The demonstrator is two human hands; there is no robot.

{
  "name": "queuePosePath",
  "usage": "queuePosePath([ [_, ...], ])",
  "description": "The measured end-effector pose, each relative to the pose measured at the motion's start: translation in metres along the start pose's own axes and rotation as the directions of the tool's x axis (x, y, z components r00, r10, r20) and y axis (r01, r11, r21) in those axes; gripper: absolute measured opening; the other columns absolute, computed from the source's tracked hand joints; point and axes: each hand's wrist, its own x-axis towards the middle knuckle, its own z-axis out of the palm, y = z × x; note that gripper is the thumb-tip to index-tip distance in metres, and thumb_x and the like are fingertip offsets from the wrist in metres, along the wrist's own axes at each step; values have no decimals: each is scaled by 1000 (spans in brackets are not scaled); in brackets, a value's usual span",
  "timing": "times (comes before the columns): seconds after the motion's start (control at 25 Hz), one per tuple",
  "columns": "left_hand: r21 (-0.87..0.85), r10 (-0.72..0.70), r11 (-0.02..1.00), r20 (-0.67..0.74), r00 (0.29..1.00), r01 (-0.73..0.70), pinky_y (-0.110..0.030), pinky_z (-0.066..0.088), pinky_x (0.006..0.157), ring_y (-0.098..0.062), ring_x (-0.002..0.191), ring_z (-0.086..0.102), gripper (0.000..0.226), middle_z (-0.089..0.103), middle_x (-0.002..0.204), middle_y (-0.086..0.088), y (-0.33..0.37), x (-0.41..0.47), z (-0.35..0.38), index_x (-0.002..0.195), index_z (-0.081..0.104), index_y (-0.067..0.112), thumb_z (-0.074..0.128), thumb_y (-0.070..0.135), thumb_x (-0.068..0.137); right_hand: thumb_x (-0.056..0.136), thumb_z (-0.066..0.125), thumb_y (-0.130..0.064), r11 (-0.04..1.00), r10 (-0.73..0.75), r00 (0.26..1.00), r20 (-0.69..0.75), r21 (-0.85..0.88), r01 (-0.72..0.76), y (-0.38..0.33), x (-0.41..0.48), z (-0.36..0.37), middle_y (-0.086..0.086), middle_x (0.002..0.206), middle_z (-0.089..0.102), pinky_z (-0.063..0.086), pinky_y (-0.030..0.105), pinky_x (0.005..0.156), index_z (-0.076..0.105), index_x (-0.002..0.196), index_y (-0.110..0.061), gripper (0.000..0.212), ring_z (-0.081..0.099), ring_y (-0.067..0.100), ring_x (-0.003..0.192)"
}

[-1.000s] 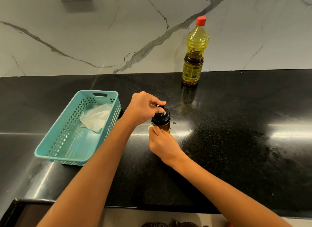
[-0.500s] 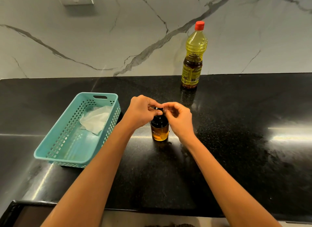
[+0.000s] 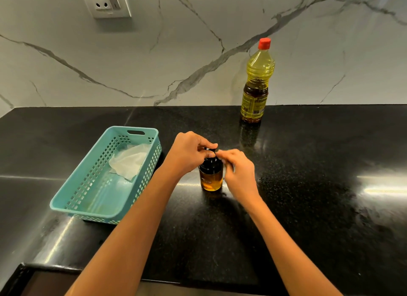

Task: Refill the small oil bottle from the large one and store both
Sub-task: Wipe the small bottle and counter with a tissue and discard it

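black counter: your right hand is now leaving the small bottle's body, joining your left hand, both pinching its black cap. you're likely opening it; large bottle is waiting capped.

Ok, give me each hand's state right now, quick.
Left hand: fingers closed on the black cap of the small oil bottle.
Right hand: fingertips pinched at the same cap's top.

wall: white grey-veined marble | socket plate: far left | countertop: glossy black, speckled, glare right
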Motion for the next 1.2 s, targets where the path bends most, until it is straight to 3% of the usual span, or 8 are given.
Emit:
queuePosePath([
  [0.12,47,8,999,45,999,-10,-18,49,82,-12,89,65,26,71,100,-8,2,5,-3,102,70,11,72,14,76,79,53,15,998,-57,992,-109,-9,56,3,-30,5,7,103,65,39,7,92,65,110,0,37,58,17,101],
  [0.2,105,16,994,99,995,-26,-21,49,85,-14,94,64,27,71,102,-8,5,9,-7,103,69,12,72,14,76,79,52,16,999,0,990,-141,51,7,7,-25,9,-1,102,64,42,9,91,67,109,-2,37,59,13,100],
  [0.4,218,-18,976,181,983,-22,-25,46,93,-15,97,63,30,71,102,-8,13,18,-13,104,69,12,74,14,74,85,47,8,947,256,964,76,183,-266,18,15,12,0,102,69,44,7,81,69,107,-9,36,59,5,94],
  [0.6,231,-68,973,203,977,19,-30,48,94,-15,96,63,32,70,105,-7,17,20,-14,105,69,13,74,16,73,86,52,1,902,395,918,48,170,-397,33,-3,25,2,90,72,46,21,70,71,99,-10,26,63,9,81],
  [0.72,230,-96,972,200,975,49,-31,47,95,-15,97,63,32,69,106,-6,16,20,-13,105,69,15,74,16,73,86,46,7,913,373,927,-24,185,-363,22,3,22,-4,93,65,43,9,75,69,103,-7,32,59,8,87],
  [0.88,187,-110,980,186,976,75,-30,47,96,-14,97,64,31,71,103,-6,15,20,-13,103,70,15,75,14,72,88,39,12,907,329,944,42,265,-328,3,-23,28,-10,127,48,28,3,101,49,132,-7,49,43,1,122],
  [1.04,184,-97,981,212,973,57,-29,48,94,-13,94,64,32,71,102,-6,17,22,-16,102,70,16,75,14,71,86,40,14,849,393,902,176,308,-430,11,-26,22,-9,111,59,39,13,98,56,124,-11,48,52,-9,101],
  [1.2,182,-82,983,246,966,37,-26,49,90,-11,88,64,32,72,97,-5,15,25,-20,100,71,15,77,15,68,89,51,6,855,390,920,-43,387,-344,1,-12,16,-10,112,61,41,11,95,62,119,-8,35,56,-1,108],
])
